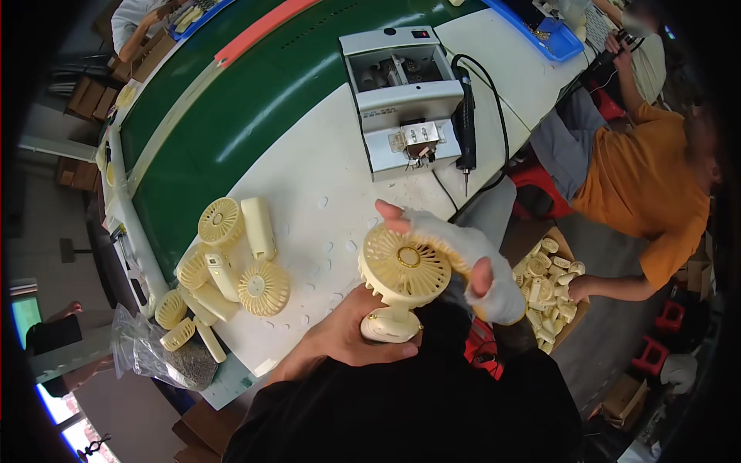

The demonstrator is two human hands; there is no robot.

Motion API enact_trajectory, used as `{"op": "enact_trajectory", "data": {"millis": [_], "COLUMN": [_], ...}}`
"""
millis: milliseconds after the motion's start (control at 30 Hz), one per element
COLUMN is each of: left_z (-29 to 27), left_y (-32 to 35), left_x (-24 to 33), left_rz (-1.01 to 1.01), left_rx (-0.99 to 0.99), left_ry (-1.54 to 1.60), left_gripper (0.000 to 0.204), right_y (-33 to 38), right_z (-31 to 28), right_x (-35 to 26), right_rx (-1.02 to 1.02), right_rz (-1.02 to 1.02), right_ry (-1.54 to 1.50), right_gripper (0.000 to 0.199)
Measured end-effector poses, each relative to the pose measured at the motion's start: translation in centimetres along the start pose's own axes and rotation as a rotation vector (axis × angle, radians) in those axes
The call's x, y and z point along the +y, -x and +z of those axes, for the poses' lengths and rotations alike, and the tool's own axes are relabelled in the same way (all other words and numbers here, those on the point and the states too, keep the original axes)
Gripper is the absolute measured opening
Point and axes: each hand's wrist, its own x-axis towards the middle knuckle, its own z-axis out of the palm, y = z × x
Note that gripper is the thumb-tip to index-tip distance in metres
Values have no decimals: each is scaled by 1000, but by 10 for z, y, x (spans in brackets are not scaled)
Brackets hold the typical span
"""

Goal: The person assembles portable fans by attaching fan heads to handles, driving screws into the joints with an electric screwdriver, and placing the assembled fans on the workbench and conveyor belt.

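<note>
A cream-coloured handheld fan (407, 262) is held up over the table's near edge, its round slatted head facing up. The fingers of my left hand (351, 332) are wrapped around its short handle (390, 326). At the fan head's right side is my right hand (471, 258), in a white glove with bare fingertips. Its thumb stands away from the fan and a finger reaches across the far rim; whether that finger touches is unclear. To the left, several similar fans (264, 287) lie grouped on the white worktop (309, 204), some with their handles folded out.
A grey screw feeder (405, 100) stands at the back, with a black electric screwdriver (465, 123) and cable beside it. Beyond runs a green conveyor belt (262, 116). At right, a co-worker in orange (629, 193) reaches into a carton of fans (549, 289). A plastic bag (147, 347) lies left.
</note>
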Motion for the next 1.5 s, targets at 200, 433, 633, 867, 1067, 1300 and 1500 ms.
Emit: {"op": "enact_trajectory", "data": {"millis": [200,433,633,867,1067,1300,1500], "left_z": [3,-1,1,6,7,7,4], "left_y": [-15,-35,-43,-61,-70,-70,-65], "left_x": [3,-8,-9,-21,-27,-28,-30], "left_rz": [-367,-508,-511,-447,-409,-444,-469], "left_rx": [283,473,226,343,416,400,379], "left_ry": [1001,1097,1296,1181,1082,1260,1277], "left_gripper": [30,29,46,25,26,28,29], "right_y": [-34,-124,-54,-24,-27,-39,-27], "right_z": [-90,-111,-174,-111,-102,-112,-111], "right_x": [-5,17,53,-29,-43,-52,-70], "right_rx": [1019,638,688,583,360,166,278], "right_rz": [113,890,381,-39,-120,-4,-192], "right_ry": [795,1386,421,-493,-293,-513,-547], "right_gripper": [46,51,62,48,25,39,40]}}
